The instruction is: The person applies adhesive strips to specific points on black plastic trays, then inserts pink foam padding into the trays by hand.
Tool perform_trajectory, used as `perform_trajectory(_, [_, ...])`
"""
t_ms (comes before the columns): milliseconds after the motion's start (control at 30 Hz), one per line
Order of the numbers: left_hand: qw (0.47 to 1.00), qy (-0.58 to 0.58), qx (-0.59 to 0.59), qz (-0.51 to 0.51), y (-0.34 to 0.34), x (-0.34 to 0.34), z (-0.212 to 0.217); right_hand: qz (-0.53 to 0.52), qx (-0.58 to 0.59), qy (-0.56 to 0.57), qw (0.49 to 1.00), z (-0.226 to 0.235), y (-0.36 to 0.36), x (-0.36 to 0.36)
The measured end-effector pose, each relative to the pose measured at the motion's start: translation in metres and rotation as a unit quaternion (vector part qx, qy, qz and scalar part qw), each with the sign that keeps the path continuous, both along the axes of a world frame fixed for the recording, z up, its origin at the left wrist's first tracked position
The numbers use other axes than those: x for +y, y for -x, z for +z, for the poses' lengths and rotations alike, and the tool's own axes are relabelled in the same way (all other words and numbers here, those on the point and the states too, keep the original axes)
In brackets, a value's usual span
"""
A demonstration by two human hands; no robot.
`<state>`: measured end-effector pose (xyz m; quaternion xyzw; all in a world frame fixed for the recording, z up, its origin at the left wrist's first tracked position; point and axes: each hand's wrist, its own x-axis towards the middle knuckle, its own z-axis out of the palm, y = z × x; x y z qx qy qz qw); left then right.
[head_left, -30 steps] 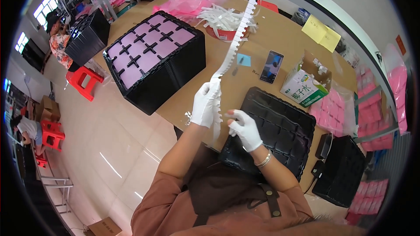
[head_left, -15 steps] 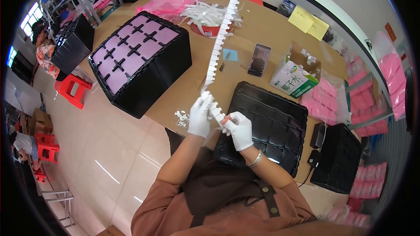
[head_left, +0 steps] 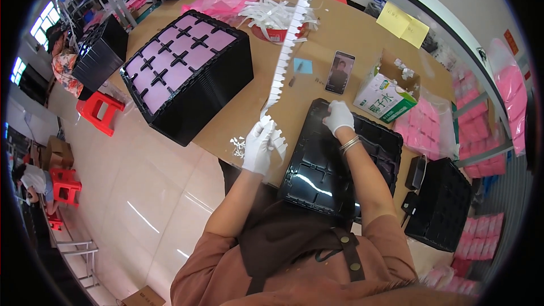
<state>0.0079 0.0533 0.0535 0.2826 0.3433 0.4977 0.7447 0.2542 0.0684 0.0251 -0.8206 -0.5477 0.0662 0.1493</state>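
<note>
Gripping the white notched strip (head_left: 286, 56), left-hand (head_left: 258, 147) fingers; right hand (head_left: 338, 117), fingers curled, on black tray (head_left: 328, 175) beside white-green carton (head_left: 385, 93).

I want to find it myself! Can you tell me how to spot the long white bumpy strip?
Start at the big brown table. Near its front edge, the left hand in a white glove grips the long white strip, which climbs up out of the picture. Its notched, zigzag edges set it apart from the loose white scraps piled farther back.

Phone (head_left: 339, 72) behind tray (head_left: 340, 161), on table (head_left: 345, 28)
</note>
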Motion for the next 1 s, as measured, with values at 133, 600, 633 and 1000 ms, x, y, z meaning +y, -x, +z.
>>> perform_trajectory(133, [0.999, 0.03, -0.008, -0.008, 0.001, -0.006, 0.005, 0.131, 0.289, -0.131, 0.939, 0.013, 0.04, -0.025])
perform_trajectory(600, [0.996, 0.048, -0.037, 0.059, -0.019, -0.011, -0.007, 0.137, 0.524, -0.25, 0.803, 0.045, 0.1, -0.102])
perform_trajectory(633, [0.996, 0.049, -0.037, 0.058, -0.016, -0.01, -0.01, 0.162, 0.466, -0.232, 0.839, 0.054, 0.092, -0.108])
perform_trajectory(1000, [0.999, -0.028, -0.002, -0.036, -0.02, -0.023, 0.001, 0.14, 0.178, -0.069, 0.972, 0.013, 0.08, -0.132])
